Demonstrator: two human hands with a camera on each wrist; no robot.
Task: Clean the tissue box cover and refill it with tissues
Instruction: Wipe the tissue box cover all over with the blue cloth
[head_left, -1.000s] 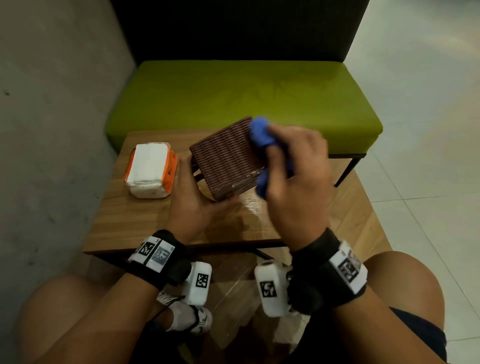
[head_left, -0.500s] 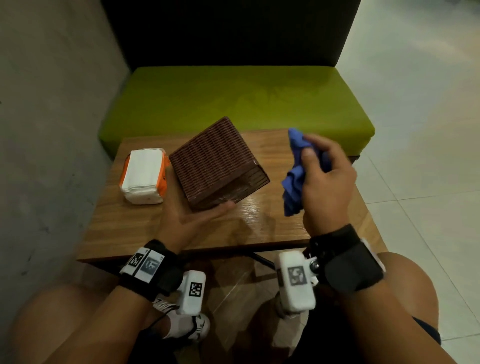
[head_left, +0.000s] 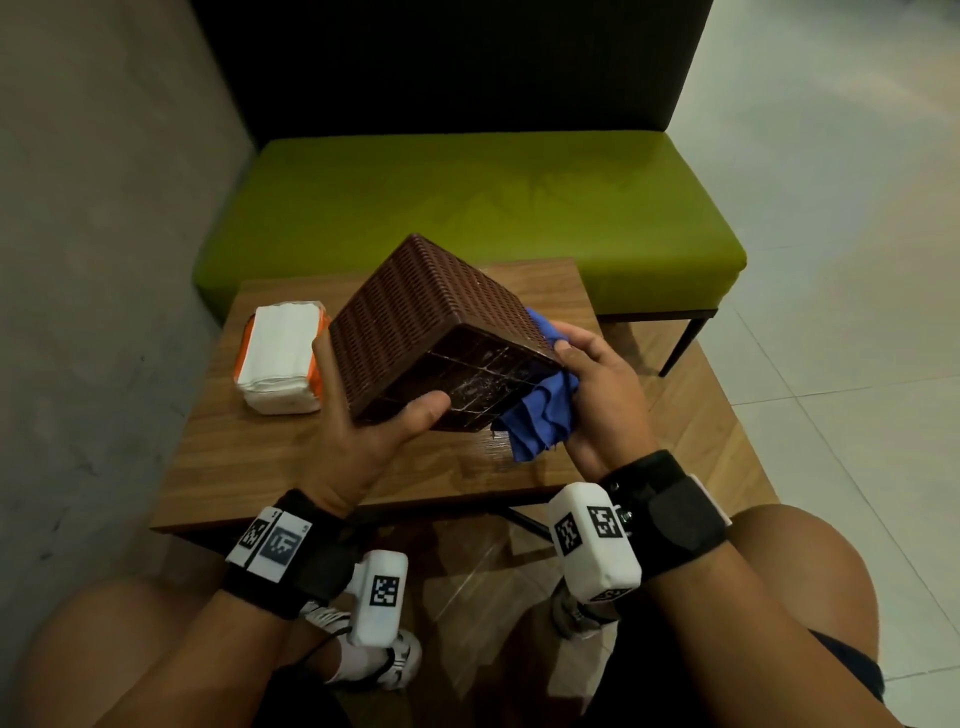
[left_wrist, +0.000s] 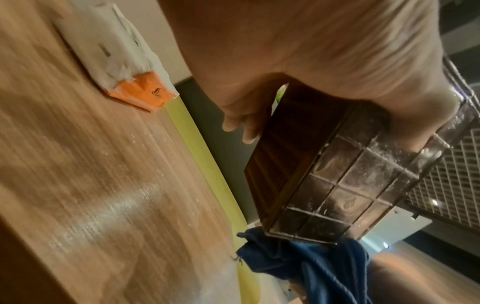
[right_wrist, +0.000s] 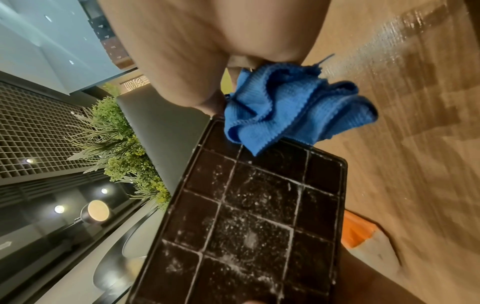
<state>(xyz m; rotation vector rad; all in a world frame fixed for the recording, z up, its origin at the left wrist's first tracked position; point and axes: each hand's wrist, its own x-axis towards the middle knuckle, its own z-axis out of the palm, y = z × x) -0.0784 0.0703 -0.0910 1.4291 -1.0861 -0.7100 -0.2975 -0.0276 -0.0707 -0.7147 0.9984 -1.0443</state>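
Note:
A brown woven tissue box cover (head_left: 415, 312) is held tilted above the wooden table (head_left: 249, 457), its dusty gridded underside (right_wrist: 249, 222) turned toward me. My left hand (head_left: 363, 415) grips its near left corner, thumb on the underside (left_wrist: 363, 179). My right hand (head_left: 587, 374) holds a crumpled blue cloth (head_left: 540, 415) against the box's right edge; the cloth (right_wrist: 285, 107) lies over the corner of the underside. A white tissue pack with orange wrapper (head_left: 280, 358) lies on the table to the left of the box, seen also in the left wrist view (left_wrist: 122, 61).
A green bench seat (head_left: 467, 208) with a dark backrest stands behind the table. A grey wall (head_left: 93, 260) runs along the left, tiled floor (head_left: 831, 260) on the right. My knees sit under the table's near edge.
The left hand lifted the box off the table and tipped its underside toward me. The right hand, which had drawn away with the cloth, came back to the box's right edge.

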